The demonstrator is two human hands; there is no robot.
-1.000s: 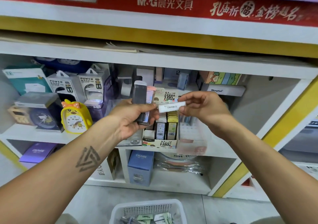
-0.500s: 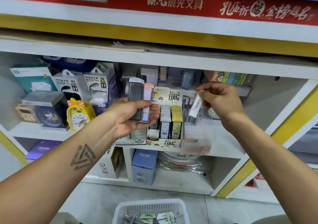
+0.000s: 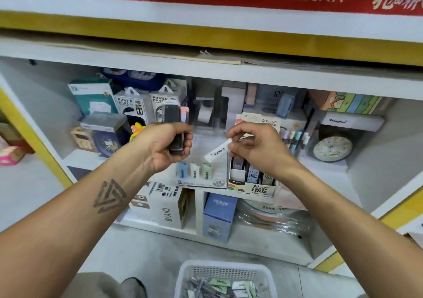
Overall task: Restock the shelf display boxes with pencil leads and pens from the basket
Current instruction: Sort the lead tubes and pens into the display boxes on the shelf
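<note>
Nearest me, on the floor at my feet, the white basket (image 3: 225, 274) holds a loose heap of green, white and dark lead cases waiting their turn. Above it, my left hand (image 3: 168, 146) is curled round a small stack of cases (image 3: 175, 126), dark ones in front and a pink one behind, standing upright out of my fist. My right hand (image 3: 256, 147) pinches a single white lead case (image 3: 217, 151) by its upper end, so that it slants down to the left. Half a second ago that case was out to the right, over the clear box; now I have brought it back between my hands, in front of the 2B display box (image 3: 201, 178) and just left of the 0.7 HB display box (image 3: 251, 183). I judge it found no slot on the right and belongs in the 2B box, whose pale blue, white and green cases stand in rows. Behind, on the shelf (image 3: 91, 160), sit power banks and clocks.
</note>
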